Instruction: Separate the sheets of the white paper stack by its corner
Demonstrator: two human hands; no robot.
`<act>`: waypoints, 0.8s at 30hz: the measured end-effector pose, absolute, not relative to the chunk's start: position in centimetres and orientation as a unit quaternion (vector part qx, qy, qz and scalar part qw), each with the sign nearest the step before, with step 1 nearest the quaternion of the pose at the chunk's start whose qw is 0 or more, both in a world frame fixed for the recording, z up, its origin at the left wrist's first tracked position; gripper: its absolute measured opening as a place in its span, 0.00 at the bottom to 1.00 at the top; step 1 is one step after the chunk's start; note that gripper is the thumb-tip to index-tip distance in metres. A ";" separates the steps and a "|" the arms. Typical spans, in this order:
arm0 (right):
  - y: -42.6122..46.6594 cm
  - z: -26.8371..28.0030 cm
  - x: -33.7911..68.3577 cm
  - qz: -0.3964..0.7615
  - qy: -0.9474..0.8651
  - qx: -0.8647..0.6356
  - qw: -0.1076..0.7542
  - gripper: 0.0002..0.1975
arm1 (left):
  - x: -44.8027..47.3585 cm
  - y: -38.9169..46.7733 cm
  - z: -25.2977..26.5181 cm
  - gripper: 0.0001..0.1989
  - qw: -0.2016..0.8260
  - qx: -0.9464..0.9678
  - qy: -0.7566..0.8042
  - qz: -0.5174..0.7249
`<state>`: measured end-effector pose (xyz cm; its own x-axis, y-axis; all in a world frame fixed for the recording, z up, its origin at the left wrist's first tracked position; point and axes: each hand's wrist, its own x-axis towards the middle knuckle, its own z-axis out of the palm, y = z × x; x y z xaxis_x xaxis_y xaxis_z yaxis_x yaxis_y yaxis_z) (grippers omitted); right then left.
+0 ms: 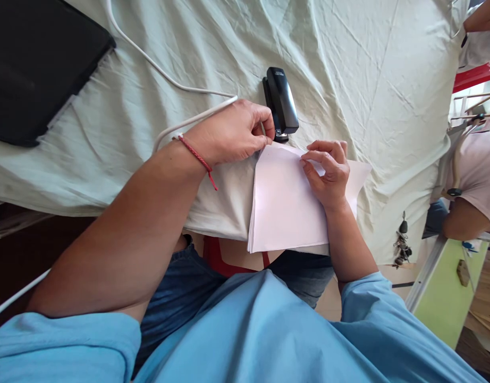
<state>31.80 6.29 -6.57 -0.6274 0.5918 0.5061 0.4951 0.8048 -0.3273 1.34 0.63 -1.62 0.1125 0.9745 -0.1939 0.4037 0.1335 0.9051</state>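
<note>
Several white sheets of paper (287, 207) lie in a loose stack at the table's near edge, their lower part overhanging it. My left hand (237, 130) is closed in a pinch at the stack's upper left corner; a red cord circles that wrist. With thumb and forefinger together, my right hand (328, 170) pinches paper near the upper edge, and more paper shows beyond it on the right. A black stapler (284, 101) rests just above the sheets, its near end close to my left fingertips.
A pale cloth (368, 96) covers the table in wrinkles. The white cable (161, 69) runs across it behind my left hand. At the far left lies a flat black object (41, 64). Keys (403, 242) lie near the right edge, and other people sit beyond.
</note>
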 end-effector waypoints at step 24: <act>6.1 -5.9 31.0 0.072 -0.935 -0.225 0.266 0.11 | 1.2 0.1 0.8 0.25 0.514 0.578 0.596 0.218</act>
